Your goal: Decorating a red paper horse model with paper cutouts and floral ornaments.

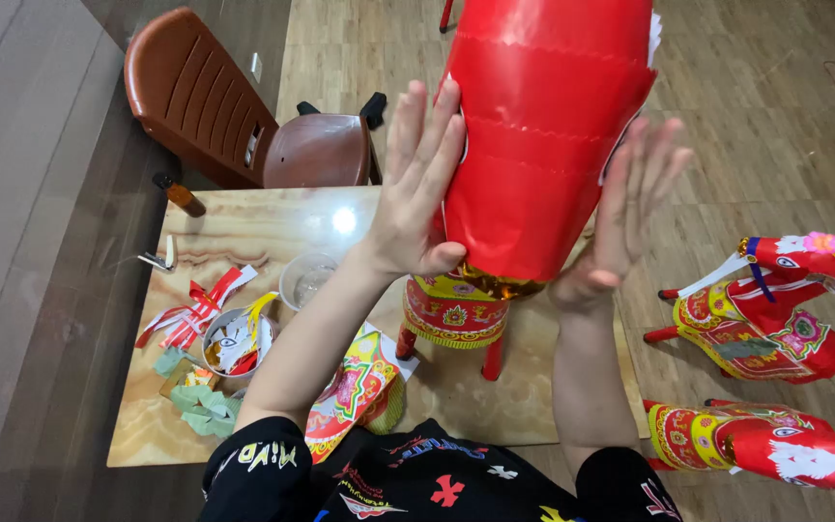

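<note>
You have both hands flat on a big red paper body point(543, 135), palms pressing in from either side. Your left hand point(417, 184) is spread open, fingers straight and pointing up, palm against the left flank, thumb hooked near the lower edge. Your right hand point(625, 213) is also open, fingers splayed, pressing the right flank. Neither hand grips; you are clamping the piece between the palms.

The red paper body is held up in the air over the far right part of the table point(244, 232), above a small red-and-yellow patterned stand point(454, 314) with red legs that sits on the table near the right edge. A gold-foil trim point(495, 282) shows at the lower end.

Its long axis runs roughly up and away from you, tilted slightly right; the narrow gold end points down toward the stand, the wide end runs out of the top of the view.

Step, as I judge it: smoothing or shaping the paper skin. The next move calls for even palm pressure so the thin paper doesn't crease or tear.

Also there: a bowl of paper scraps point(236, 340) near the left edge, a clear cup point(307, 280), a brown chair point(234, 106) beyond the far edge, and two paper horses point(761, 324) on the floor right.
</note>
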